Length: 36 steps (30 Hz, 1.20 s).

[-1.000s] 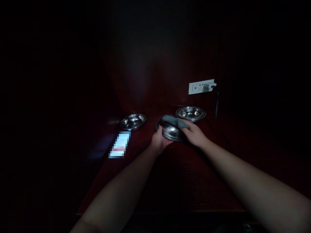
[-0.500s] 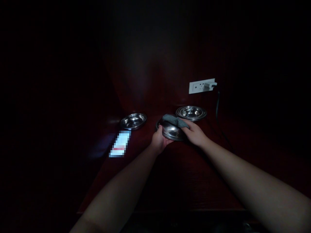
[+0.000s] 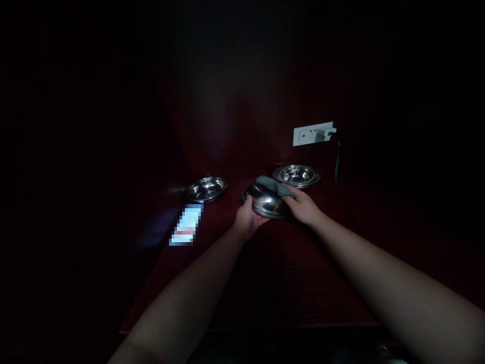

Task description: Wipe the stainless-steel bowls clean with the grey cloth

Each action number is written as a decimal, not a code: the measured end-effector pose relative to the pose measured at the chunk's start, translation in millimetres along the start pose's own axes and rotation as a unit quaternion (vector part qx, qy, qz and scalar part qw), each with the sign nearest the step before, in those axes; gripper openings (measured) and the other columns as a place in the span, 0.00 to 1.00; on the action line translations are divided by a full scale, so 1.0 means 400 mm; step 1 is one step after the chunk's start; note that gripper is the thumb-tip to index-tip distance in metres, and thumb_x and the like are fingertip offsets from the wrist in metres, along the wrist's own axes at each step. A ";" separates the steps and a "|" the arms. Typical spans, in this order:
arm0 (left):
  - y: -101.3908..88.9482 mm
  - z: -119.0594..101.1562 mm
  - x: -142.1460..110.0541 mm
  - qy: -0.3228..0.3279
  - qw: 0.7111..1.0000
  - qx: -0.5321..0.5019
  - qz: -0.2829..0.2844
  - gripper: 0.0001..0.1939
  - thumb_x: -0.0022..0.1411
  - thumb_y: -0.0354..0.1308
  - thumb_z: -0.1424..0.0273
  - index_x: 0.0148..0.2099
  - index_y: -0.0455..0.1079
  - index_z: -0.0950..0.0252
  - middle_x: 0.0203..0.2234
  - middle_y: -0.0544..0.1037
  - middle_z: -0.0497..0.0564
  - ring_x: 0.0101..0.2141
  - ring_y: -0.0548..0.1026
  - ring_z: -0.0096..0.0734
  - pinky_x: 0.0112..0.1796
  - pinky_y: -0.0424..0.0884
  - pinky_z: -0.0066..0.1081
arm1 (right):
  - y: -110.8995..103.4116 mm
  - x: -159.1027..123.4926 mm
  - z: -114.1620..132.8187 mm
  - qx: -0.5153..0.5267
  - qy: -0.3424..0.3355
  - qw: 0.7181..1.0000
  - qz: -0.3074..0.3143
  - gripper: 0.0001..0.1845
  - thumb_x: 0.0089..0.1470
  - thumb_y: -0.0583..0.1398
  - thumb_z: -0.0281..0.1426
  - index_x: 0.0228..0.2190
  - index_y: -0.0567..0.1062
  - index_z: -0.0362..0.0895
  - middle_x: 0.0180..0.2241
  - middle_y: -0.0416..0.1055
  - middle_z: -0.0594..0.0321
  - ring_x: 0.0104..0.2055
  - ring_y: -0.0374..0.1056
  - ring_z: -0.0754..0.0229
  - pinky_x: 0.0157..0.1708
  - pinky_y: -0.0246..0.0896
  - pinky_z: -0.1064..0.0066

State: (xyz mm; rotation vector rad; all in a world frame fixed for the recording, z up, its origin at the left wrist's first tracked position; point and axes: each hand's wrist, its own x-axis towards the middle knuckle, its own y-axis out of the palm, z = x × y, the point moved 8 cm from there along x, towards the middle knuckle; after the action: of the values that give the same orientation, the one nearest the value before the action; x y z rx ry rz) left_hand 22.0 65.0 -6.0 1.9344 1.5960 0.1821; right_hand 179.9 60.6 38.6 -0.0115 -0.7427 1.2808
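Note:
A shiny metal bowl is tilted with its rounded underside toward me, above the dark red table. My left hand grips its near left rim, thumb on the outside and fingers beneath. Against the bowl's upper side lies a grey-green cloth, pressed there by my right hand. The right fingers are closed on the cloth and partly hidden by it.
Stacked metal bowls stand behind on the right, and another metal bowl sits at left. A lit, blurred-out screen lies before it. A wall socket holds a plug with a hanging cable. The table's front edge crosses below.
The cloth has shifted and bunched slightly on the bowl with my right hand. My left hand keeps its grip, and the view has moved a touch.

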 end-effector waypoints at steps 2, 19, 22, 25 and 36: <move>-0.001 0.000 0.000 -0.001 1.000 0.004 -0.001 0.25 0.66 0.42 0.57 0.55 0.64 0.70 0.52 0.72 0.65 0.45 0.76 0.45 0.39 0.75 0.41 | -0.002 -0.001 0.006 0.002 -0.005 1.000 -0.002 0.21 0.54 0.54 0.34 0.48 0.73 0.45 0.52 0.71 0.58 0.56 0.64 0.51 0.59 0.53 0.53; 0.000 0.000 0.000 0.003 1.000 -0.004 -0.005 0.25 0.66 0.44 0.57 0.56 0.63 0.70 0.51 0.72 0.65 0.46 0.76 0.46 0.41 0.75 0.43 | 0.020 -0.014 0.053 0.010 -0.084 0.995 0.059 0.21 0.57 0.53 0.34 0.51 0.72 0.47 0.57 0.66 0.60 0.61 0.58 0.54 0.63 0.44 0.55; 0.002 0.001 0.001 0.003 1.000 -0.016 -0.004 0.24 0.66 0.44 0.58 0.55 0.64 0.69 0.50 0.73 0.64 0.46 0.76 0.46 0.42 0.75 0.44 | 0.021 -0.019 0.075 0.015 -0.111 0.991 0.069 0.20 0.57 0.53 0.35 0.50 0.73 0.48 0.56 0.67 0.61 0.61 0.59 0.54 0.63 0.46 0.55; -0.001 0.004 0.003 -0.003 1.000 -0.016 -0.008 0.24 0.66 0.44 0.58 0.55 0.64 0.69 0.49 0.74 0.64 0.45 0.76 0.45 0.42 0.75 0.44 | 0.018 -0.017 0.074 0.017 -0.104 0.993 0.061 0.20 0.57 0.53 0.35 0.51 0.72 0.48 0.56 0.67 0.61 0.60 0.60 0.54 0.62 0.48 0.56; -0.001 0.003 0.000 -0.008 1.000 0.011 -0.006 0.25 0.66 0.42 0.57 0.57 0.62 0.68 0.51 0.73 0.64 0.45 0.76 0.44 0.41 0.75 0.41 | -0.003 0.000 -0.001 -0.009 0.001 1.000 -0.008 0.21 0.58 0.52 0.36 0.49 0.73 0.44 0.53 0.70 0.57 0.57 0.63 0.51 0.60 0.51 0.52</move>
State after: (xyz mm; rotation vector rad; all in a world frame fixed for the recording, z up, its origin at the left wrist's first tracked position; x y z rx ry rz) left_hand 22.2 64.4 -7.0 1.9381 1.6059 0.1439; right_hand 181.1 60.5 38.9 -0.0219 -0.7517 1.2574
